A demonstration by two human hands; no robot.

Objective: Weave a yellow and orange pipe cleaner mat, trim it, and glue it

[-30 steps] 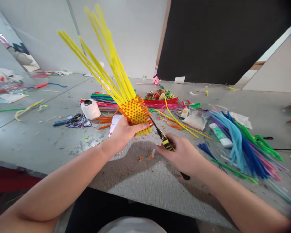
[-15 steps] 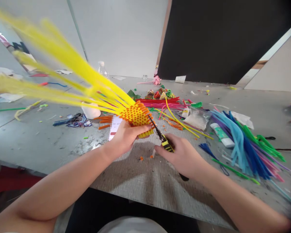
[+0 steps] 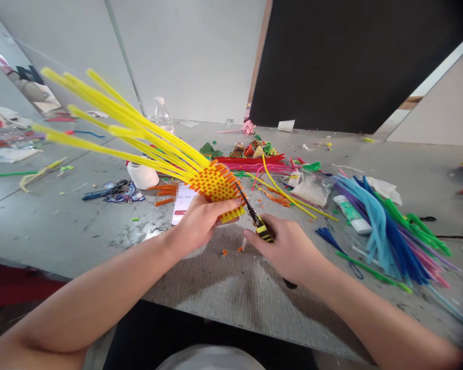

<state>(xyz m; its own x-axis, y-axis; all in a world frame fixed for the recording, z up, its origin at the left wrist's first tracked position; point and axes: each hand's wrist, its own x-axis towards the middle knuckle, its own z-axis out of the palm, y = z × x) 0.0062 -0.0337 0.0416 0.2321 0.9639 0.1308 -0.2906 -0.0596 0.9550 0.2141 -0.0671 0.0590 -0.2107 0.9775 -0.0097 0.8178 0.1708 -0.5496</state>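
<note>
My left hand (image 3: pixel 200 221) is closed on a woven patch of orange and yellow pipe cleaners (image 3: pixel 216 184), held above the grey table (image 3: pixel 81 221). Long yellow stems (image 3: pixel 116 128) fan out from the patch toward the upper left. My right hand (image 3: pixel 289 249) grips a small yellow-and-black cutter (image 3: pixel 254 216); its dark tip touches the right edge of the woven patch.
A phone (image 3: pixel 181 203) lies under the patch. A white roll (image 3: pixel 142 174), a plastic bottle (image 3: pixel 162 115), a dark tool (image 3: pixel 104 190) and a glue tube (image 3: pixel 349 213) sit around. Piles of coloured pipe cleaners (image 3: pixel 386 226) lie at right and behind; orange offcuts dot the table.
My left hand has turned the woven patch, so the long yellow stems swung from pointing up to pointing left. My right hand and the cutter barely moved.
</note>
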